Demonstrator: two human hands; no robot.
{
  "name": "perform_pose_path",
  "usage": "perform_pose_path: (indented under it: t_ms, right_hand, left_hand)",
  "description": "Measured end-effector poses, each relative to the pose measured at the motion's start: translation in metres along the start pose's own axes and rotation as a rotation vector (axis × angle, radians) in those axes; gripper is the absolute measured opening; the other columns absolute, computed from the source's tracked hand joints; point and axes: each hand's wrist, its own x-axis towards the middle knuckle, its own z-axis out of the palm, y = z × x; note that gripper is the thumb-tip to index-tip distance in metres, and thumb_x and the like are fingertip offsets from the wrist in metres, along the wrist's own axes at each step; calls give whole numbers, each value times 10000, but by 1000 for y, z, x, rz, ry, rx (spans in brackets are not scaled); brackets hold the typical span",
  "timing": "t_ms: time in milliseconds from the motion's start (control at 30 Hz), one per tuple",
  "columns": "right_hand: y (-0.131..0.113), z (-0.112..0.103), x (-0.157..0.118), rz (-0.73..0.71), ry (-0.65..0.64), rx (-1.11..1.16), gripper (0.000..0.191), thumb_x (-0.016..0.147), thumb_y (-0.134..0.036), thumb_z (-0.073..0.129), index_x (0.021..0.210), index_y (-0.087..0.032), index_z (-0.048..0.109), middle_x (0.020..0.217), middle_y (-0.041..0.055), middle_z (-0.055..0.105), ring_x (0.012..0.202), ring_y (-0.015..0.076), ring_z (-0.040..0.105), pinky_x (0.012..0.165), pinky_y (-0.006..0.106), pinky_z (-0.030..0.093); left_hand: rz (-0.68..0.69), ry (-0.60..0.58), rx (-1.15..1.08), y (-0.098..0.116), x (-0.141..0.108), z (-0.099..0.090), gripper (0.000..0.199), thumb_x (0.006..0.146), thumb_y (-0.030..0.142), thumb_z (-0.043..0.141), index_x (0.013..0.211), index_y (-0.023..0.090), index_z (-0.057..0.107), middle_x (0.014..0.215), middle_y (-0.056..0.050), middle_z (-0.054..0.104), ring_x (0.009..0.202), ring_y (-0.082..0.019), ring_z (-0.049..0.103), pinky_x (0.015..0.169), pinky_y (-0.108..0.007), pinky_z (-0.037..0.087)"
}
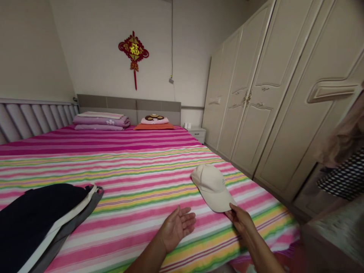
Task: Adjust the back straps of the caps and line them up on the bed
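Note:
A cream baseball cap (211,186) is above or on the striped bedspread (136,223), its brim pointing toward me and to the right. My right hand (240,220) pinches the brim's right edge between thumb and fingers. To the left of the brim, my left hand (179,228) is held palm up with its fingers apart and nothing in it. It does not touch the cap. Whether the cap's crown rests on the bed I cannot tell.
A dark bag or folded garment (48,220) with white and grey edging lies at the left. Folded bedding (101,121) and a pillow (155,120) sit by the headboard (113,101). A wardrobe (273,110) lines the right side, with hanging clothes (344,167) nearer me.

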Motion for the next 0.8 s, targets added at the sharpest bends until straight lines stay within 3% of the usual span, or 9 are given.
perform_pose_path:
  t_ms: [100, 233, 333, 433, 600, 700, 800]
  right_hand:
    - [3, 0, 0, -27, 10, -10, 111, 722, -36, 586, 661, -115, 538, 517, -55, 610, 433, 76, 581, 461, 201, 543]
    - [5, 1, -3, -62, 7, -19, 176, 595, -43, 682, 644, -139, 543, 494, -45, 618, 426, 96, 582, 470, 186, 549]
    - [6, -2, -12, -66, -6, -45, 194, 539, -76, 710, 632, -139, 551, 499, -16, 630, 448, 127, 599, 475, 207, 554]
    - [16, -8, -31, -93, -11, -78, 201, 531, -154, 713, 590, -149, 521, 439, -28, 586, 401, 99, 555, 390, 168, 494]
    - [61, -8, -76, -163, -66, -175, 306, 501, -323, 733, 591, -186, 474, 373, -95, 480, 310, 50, 408, 287, 129, 321]
    - [98, 2, -109, -184, -168, -317, 317, 515, -413, 719, 583, -189, 504, 371, -76, 472, 316, 61, 378, 301, 155, 297]
    - [130, 13, -140, -314, -317, -567, 309, 604, -503, 627, 615, -202, 558, 413, -60, 459, 368, 81, 380, 356, 182, 317]
  left_hand:
    - [5, 0, 24, 0, -8, 0, 411, 777, 439, 491, 1012, 116, 588, 981, -132, 632, 947, -235, 569, 877, -367, 339]
    - [20, 3, 47, 2, -26, -4, 382, 792, 429, 477, 999, 132, 598, 971, -120, 642, 934, -226, 578, 859, -355, 352]
    - [58, 12, 66, 7, -49, -12, 331, 806, 377, 476, 988, 134, 608, 961, -118, 650, 902, -218, 592, 840, -349, 364]
    - [112, 48, 70, 16, -79, -25, 290, 816, 319, 473, 987, 131, 613, 943, -119, 658, 870, -211, 603, 818, -342, 377]
    - [230, 212, 18, 35, -135, -55, 280, 820, 297, 474, 1010, 133, 597, 939, -101, 664, 886, -209, 606, 811, -334, 402]
    - [323, 351, -13, 45, -165, -67, 248, 806, 266, 500, 999, 139, 590, 921, -88, 669, 869, -201, 616, 790, -323, 427]
    - [461, 519, -19, 52, -190, -72, 184, 782, 198, 528, 939, 127, 591, 829, -76, 679, 790, -179, 634, 746, -302, 455]
